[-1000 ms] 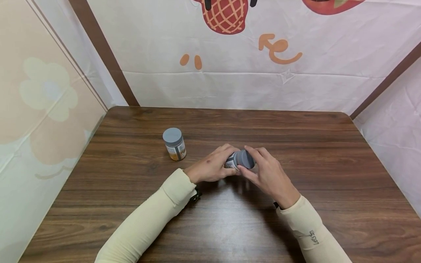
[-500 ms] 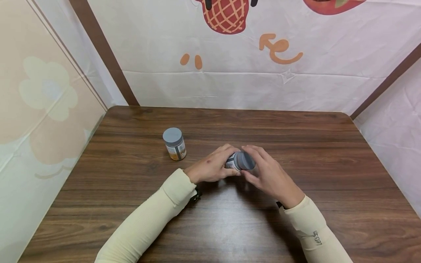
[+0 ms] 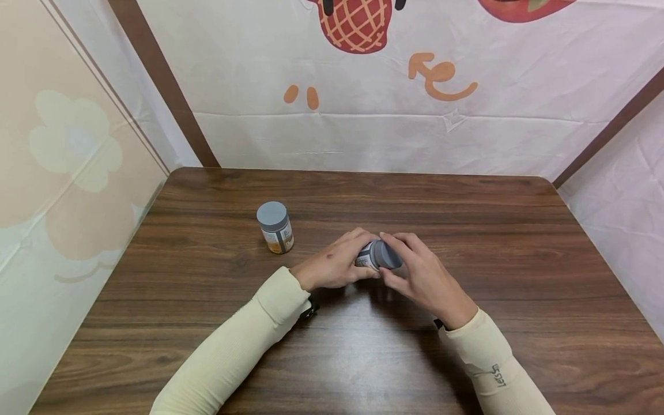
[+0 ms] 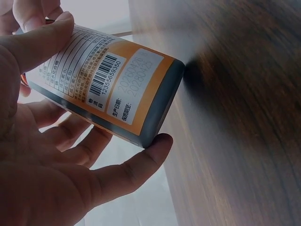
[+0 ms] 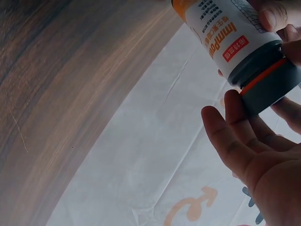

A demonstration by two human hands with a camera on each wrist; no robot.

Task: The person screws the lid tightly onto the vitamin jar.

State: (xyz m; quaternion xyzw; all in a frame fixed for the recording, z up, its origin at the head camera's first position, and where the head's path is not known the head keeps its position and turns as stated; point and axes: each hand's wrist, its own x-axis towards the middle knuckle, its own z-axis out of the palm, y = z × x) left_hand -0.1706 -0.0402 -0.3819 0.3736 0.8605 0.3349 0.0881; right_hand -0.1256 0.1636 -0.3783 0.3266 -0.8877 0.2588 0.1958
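A supplement jar (image 3: 366, 257) with a grey lid (image 3: 389, 255) leans to the right, just right of the table's middle. My left hand (image 3: 334, 262) grips its body. My right hand (image 3: 427, 279) holds the lid between thumb and fingers. The left wrist view shows the orange-and-white label (image 4: 106, 77) with a barcode, and the dark base close to the tabletop; whether they touch I cannot tell. In the right wrist view an orange-red ring (image 5: 263, 77) runs along the edge of the dark lid, with fingertips against its side.
A second jar (image 3: 279, 237) with a grey lid stands upright on the wooden table (image 3: 207, 300), left of my left hand. Behind the table hangs a white printed cloth (image 3: 363, 138); cloth also covers both sides.
The right hand has shifted slightly and changed its hold about the lid, its fingers moving a little leftward over the top. The left hand and the standing jar stay in place.
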